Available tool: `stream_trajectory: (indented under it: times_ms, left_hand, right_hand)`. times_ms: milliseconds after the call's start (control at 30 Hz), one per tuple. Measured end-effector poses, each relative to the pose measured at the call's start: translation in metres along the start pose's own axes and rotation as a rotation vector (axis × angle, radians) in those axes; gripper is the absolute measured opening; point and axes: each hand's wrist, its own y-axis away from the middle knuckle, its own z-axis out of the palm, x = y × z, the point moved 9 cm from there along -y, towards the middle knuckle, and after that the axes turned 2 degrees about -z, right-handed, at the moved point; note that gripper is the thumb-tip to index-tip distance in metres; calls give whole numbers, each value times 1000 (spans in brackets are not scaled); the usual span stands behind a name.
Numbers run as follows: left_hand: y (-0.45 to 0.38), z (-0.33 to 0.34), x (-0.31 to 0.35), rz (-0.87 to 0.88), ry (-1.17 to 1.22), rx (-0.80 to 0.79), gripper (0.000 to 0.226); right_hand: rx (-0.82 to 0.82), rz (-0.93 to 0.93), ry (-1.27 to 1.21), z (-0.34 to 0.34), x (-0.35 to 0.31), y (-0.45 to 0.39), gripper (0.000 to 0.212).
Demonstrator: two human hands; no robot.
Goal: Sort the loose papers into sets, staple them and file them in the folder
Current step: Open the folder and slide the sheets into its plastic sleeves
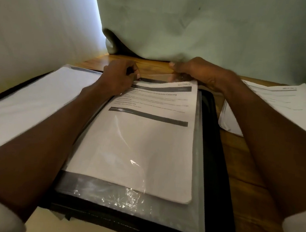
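A black folder (213, 157) lies open on the wooden table in front of me. A printed paper set (146, 142) with dark header bars lies in its right half, partly inside a clear plastic sleeve (105, 194). My left hand (118, 78) pinches the top left corner of the paper set at the sleeve's far edge. At the same far edge, my right hand (194, 71) grips the sleeve's top opening. The folder's left half holds white sheets (30, 102).
More loose printed papers (270, 105) lie on the table (252, 187) to the right of the folder. A pale green curtain (192, 27) hangs directly behind the table's far edge, and a white curtain (36, 24) hangs at the left.
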Motion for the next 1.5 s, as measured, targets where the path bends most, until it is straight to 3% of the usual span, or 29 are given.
stream_trajectory:
  times_ms: [100, 400, 600, 700, 767, 933, 1067, 1133, 1200, 1267, 1500]
  left_hand:
    - [-2, 1, -2, 5, 3, 1, 8]
    - [0, 7, -5, 13, 9, -25, 5]
    - [1, 11, -3, 78, -62, 11, 1]
    - [4, 6, 5, 162, -154, 68, 8]
    - [12, 2, 18, 212, -212, 85, 14]
    - [46, -21, 74, 205, -243, 84, 16]
    - [121, -5, 108, 62, -91, -67, 61]
    - [162, 13, 110, -36, -143, -200, 98]
    - [188, 28, 108, -72, -243, -301, 119]
    - [198, 31, 110, -68, -236, -322, 114]
    - [194, 2, 123, -130, 82, -149, 43]
  right_hand:
    - [-56, -24, 119, 8, -5, -2, 35]
    - [-127, 16, 256, 21, -6, -2, 46]
    - [79, -107, 193, 14, -16, 3, 27]
    - [321, -131, 282, 0, -27, 17, 12]
    - [449, -123, 304, -5, -34, 39, 15]
    - [511, -83, 301, 2, -39, 107, 16]
    - [534, 16, 232, 4, -29, 158, 26]
    - [589, 48, 171, 9, -21, 178, 29]
    - [626, 63, 106, 18, -13, 192, 30]
    - [598, 50, 108, 32, -9, 203, 32]
    - [756, -12, 19, 24, -17, 231, 31]
